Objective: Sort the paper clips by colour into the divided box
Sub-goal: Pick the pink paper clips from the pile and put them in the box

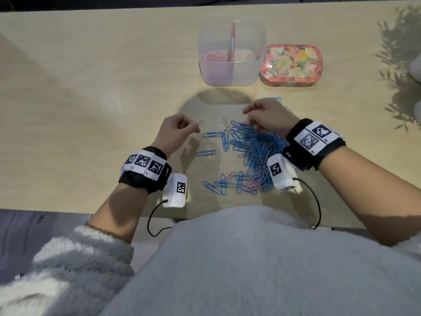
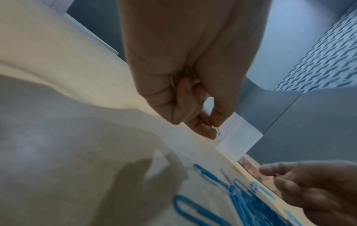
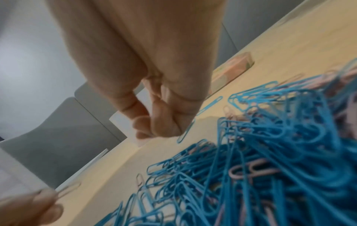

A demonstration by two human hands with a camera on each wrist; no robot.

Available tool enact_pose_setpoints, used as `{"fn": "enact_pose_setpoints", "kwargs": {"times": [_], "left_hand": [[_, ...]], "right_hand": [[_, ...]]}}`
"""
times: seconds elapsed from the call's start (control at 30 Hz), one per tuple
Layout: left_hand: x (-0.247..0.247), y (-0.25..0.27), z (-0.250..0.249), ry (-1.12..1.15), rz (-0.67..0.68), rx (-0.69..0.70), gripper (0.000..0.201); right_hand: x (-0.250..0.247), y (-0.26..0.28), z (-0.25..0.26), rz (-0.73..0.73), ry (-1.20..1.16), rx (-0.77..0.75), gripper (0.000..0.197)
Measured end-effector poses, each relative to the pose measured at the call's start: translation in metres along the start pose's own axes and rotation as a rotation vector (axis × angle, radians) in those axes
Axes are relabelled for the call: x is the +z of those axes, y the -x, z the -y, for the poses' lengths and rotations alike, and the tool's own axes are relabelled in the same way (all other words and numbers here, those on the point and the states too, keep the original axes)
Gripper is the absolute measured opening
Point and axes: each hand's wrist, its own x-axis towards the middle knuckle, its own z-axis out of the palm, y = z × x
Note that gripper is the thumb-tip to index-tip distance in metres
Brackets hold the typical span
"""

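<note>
A heap of blue paper clips (image 1: 257, 144) with some pink ones mixed in lies on the table in front of me. My left hand (image 1: 197, 128) hovers left of the heap and pinches a pink clip (image 1: 201, 122) between thumb and forefinger. Another clip (image 2: 172, 81) is tucked under its curled fingers. My right hand (image 1: 251, 120) sits over the heap's far edge, fingers curled. In the left wrist view it pinches a pale clip (image 2: 277, 174). The translucent divided box (image 1: 248, 65) stands further back, with pink clips (image 1: 214, 57) in its left compartment.
A floral tin (image 1: 291, 63) stands right of the box. Loose blue clips (image 1: 206, 153) lie scattered left of and in front of the heap. The table's near edge (image 1: 68, 209) runs just in front of my wrists. Plant shadows fall at the far right.
</note>
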Motion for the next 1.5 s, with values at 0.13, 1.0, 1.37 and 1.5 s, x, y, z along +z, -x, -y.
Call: {"fn": "enact_pose_setpoints", "kwargs": {"times": [0.13,1.0,1.37,1.5], "left_hand": [[0.002,-0.018,-0.022,0.043,-0.002,0.08,0.018],[0.001,-0.085,-0.101,-0.335,-0.184,0.415,0.032],[0.011,0.017,-0.009,-0.549,0.471,0.238,0.024],[0.03,0.042,0.007,-0.653,0.518,0.268,0.04]], "right_hand": [[0.014,-0.016,0.01,-0.05,0.101,-0.032,0.021],[-0.006,-0.078,0.112,-0.192,-0.055,-0.219,0.02],[0.0,-0.015,0.073,-0.019,0.052,-0.419,0.029],[0.009,0.051,-0.017,0.164,0.593,-0.469,0.02]]}}
